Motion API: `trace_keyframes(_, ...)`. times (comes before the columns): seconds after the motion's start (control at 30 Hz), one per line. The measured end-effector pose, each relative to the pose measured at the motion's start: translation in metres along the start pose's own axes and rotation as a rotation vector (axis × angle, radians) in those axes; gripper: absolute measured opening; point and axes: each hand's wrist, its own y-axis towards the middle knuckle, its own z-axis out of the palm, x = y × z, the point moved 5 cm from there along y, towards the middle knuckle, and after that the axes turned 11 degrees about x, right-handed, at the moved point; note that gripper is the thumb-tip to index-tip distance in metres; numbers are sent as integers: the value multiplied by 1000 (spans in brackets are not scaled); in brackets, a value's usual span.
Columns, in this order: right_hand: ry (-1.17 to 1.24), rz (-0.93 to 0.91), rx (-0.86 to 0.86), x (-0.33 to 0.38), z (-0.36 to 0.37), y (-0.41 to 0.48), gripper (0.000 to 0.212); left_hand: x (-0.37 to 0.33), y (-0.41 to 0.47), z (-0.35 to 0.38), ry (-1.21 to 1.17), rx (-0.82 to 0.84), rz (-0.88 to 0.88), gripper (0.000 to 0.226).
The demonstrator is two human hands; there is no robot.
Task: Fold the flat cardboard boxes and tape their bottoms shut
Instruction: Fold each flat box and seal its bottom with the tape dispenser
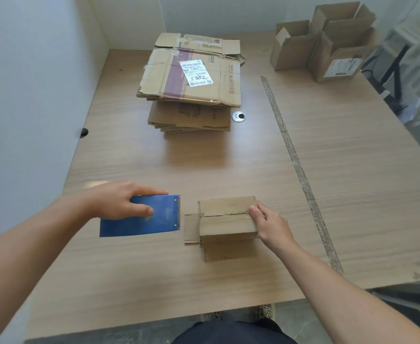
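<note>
The only writing that reads clearly is a handwritten "5082" on the white shipping label [197, 73], which also carries barcodes and print too small to make out; it is stuck to the top carton of the flat cardboard stack [179, 115] at the middle of the tabletop's [228, 157] far edge. That carton also has a purple band and a column of printed characters I cannot read. A second white label [341, 67], illegible, sits on one of the folded open boxes [328, 45] grouped at the far right corner. The small box [225, 217] being worked on stands near the front edge, a little right of centre, bottom up. Its two bottom flaps meet in a ragged seam with glossy clear tape along it, and its open flaps splay flat on the tabletop at the left and front. The right hand [271, 224] grips the box's right end, thumb on top at the seam and fingers curled down the side. The left hand [119, 199] holds a blue tape dispenser [154, 219] just left of the box, apart from it, with its toothed edge towards the box. A grey strip of worn tape [298, 170] runs front to back along the right side, and a metal grommet [238, 116] lies beside the stack.
</note>
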Motion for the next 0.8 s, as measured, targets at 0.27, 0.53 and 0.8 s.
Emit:
trace_keyframes(0.27,2,-9,0,7,-2,-4,47,13,17,10,-63,68,-96,48)
trace_keyframes(0.53,320,134,120,9,-3,-7,40,-18,57,24,-1,54,-120,46)
trace_keyframes(0.8,263,132,125,20,1,-5,27,-63,63,33,231,-122,-267,37)
